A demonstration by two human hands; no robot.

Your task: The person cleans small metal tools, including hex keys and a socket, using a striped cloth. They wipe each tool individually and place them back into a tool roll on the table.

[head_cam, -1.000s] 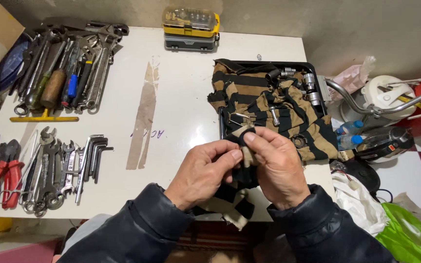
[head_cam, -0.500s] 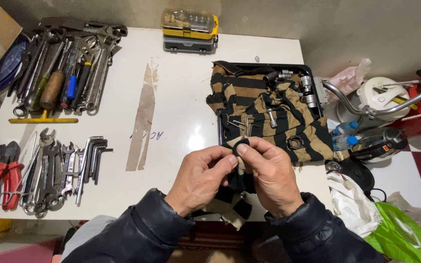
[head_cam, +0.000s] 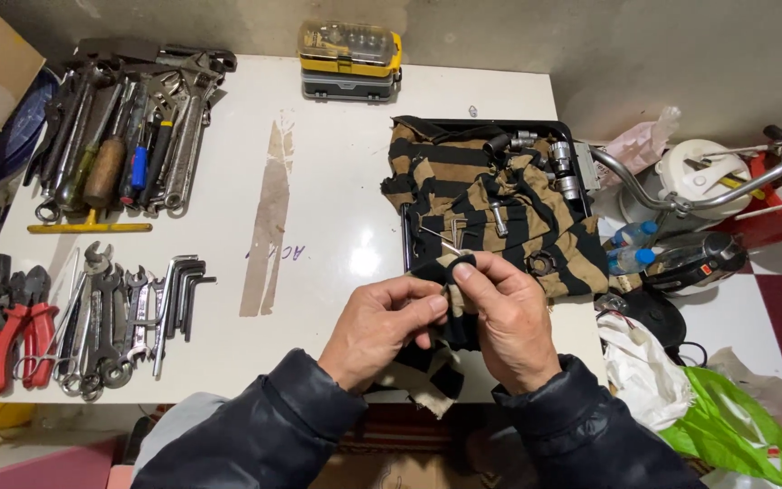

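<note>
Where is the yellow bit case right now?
The yellow bit case sits at the table's far edge, centre of the head view, beyond the striped cloth.

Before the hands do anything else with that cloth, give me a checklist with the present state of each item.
1. Both hands on the cloth: ok. The left hand and the right hand pinch a fold of the striped cloth between their fingertips.
2. What is inside the fold: cannot tell, the cloth covers it.
3. Loose sockets on the cloth: not ok, they lie unsecured on its far end.
4. Cloth's near end: not ok, it hangs over the edge of the white table.
5. Wrenches and pliers: ok, laid out apart from the hands.
</note>
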